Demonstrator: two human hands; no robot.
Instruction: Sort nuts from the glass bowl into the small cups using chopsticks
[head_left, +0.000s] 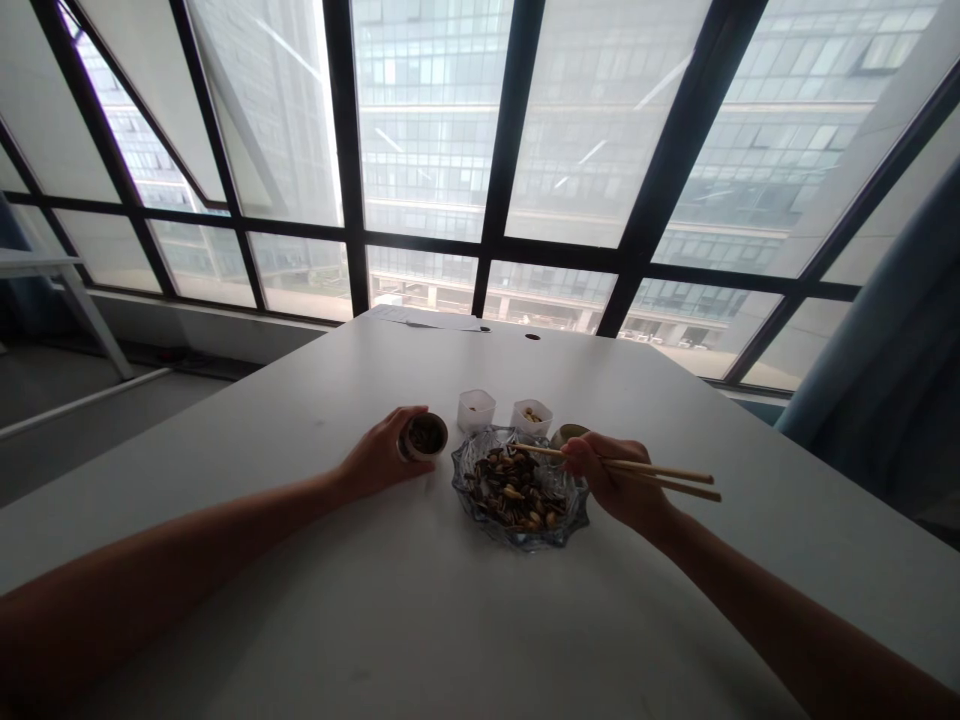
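My left hand [386, 452] is wrapped round a small round cup [409, 452] with dark bits inside, its mouth tilted towards me. In my right hand [621, 478] is a pair of wooden chopsticks [675, 475], their tips over a scalloped glass bowl [463, 492]. The bowl holds a mix of dark seeds and paler nuts [513, 492]. I cannot tell whether the tips touch or pinch anything. Behind the bowl stand a white cup [476, 412] with a little in it and another white cup [531, 417] holding some pale pieces. A round greenish cup [568, 433] is partly hidden by my right hand.
Everything stands on a long white table [360, 600]. Sheets of paper [427, 319] lie at its far end, near two dark round spots. Large windows with black frames rise beyond. A blue curtain [885, 330] hangs at right, and another white table [45, 262] is at left.
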